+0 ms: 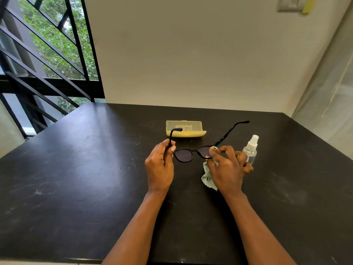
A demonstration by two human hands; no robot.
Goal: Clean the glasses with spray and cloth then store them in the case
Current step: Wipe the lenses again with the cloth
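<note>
Black-framed glasses (183,155) with dark lenses are held above the table, arms unfolded and pointing away from me. My left hand (160,163) grips the left arm near its hinge. My right hand (227,167) pinches a pale green cloth (207,174) over the right lens, and the cloth's loose end hangs below the hand. A yellow glasses case (185,129) lies shut on the table behind the glasses. A clear spray bottle (251,149) with a white nozzle stands upright just right of my right hand.
The dark table (80,169) runs up to a cream wall at the back. A window with black bars is at the left, and a translucent curtain hangs at the right.
</note>
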